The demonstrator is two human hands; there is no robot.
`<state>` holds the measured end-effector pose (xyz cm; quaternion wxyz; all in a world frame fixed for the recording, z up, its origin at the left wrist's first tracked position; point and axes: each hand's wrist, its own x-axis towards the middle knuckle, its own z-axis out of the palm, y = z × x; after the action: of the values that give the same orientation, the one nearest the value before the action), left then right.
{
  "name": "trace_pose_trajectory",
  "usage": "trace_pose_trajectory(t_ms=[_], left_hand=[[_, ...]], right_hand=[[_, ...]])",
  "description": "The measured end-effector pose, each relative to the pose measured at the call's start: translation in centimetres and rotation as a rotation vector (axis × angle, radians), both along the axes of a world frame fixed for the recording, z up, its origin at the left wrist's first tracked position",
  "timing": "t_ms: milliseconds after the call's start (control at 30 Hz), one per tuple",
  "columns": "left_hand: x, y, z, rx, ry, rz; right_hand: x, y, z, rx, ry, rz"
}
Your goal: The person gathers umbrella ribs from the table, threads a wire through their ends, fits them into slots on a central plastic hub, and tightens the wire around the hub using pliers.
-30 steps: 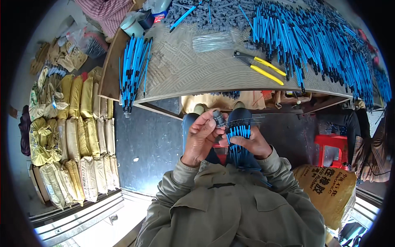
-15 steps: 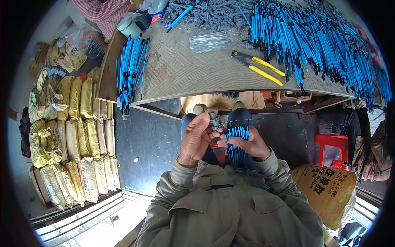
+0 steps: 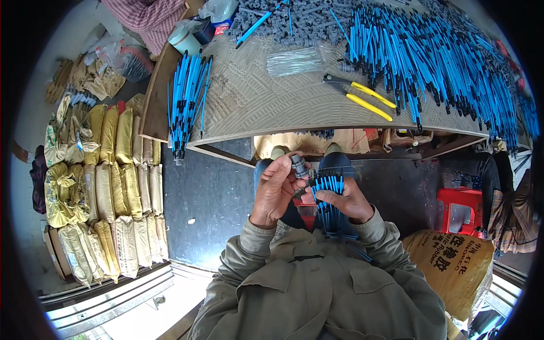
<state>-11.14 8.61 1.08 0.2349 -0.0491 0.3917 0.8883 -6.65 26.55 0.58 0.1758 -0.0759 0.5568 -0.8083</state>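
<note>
Over my lap, my left hand [image 3: 273, 194] pinches a small grey ribbed fitting [image 3: 299, 166] between thumb and fingers. Close beside it, my right hand [image 3: 347, 199] wraps round a bundle of thin blue tubes [image 3: 328, 190] with black ends, its thumb lying across them. The bundle stands roughly upright, its lower ends reaching down toward my lap. A few fine wires [image 3: 343, 171] stick out sideways near the bundle's top. The fingertips of both hands come near each other between fitting and bundle; whether they touch, I cannot tell.
The table [image 3: 238, 102] ahead carries yellow-handled pliers [image 3: 368, 102], a bunch of clear thin strips [image 3: 294, 61], a heap of grey fittings [image 3: 306, 22] and many blue tubes [image 3: 391, 56]. Filled sacks [image 3: 105, 192] stand at left; a red stool [image 3: 459, 207] and a large sack [image 3: 447, 263] at right.
The view has shifted slightly, so the table and sacks appear a little to the right. Both hands keep their holds on the fitting and the bundle, almost in the same place.
</note>
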Motion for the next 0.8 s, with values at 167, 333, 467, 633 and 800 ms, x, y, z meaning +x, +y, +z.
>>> trace_pose_trajectory(t_ms=[167, 333, 467, 633, 800], left_hand=[[0.0, 0.2, 0.0, 0.058, -0.025, 0.009], [-0.1, -0.2, -1.1, 0.054, 0.038, -0.03], [-0.2, 0.1, -0.8, 0.037, 0.045, -0.029], [0.0, 0.2, 0.0, 0.021, 0.036, -0.02], [0.0, -0.1, -0.8, 0.071, 0.08, -0.038]], right_hand=[[-0.1, 0.1, 0.4, 0.027, -0.011, 0.019], [0.0, 0.0, 0.4, -0.021, -0.035, 0.011], [-0.3, -0.2, -0.4, -0.017, -0.022, 0.008], [-0.1, -0.2, 0.5, -0.029, -0.021, 0.01], [0.0, -0.2, -0.2, -0.001, -0.013, 0.054]])
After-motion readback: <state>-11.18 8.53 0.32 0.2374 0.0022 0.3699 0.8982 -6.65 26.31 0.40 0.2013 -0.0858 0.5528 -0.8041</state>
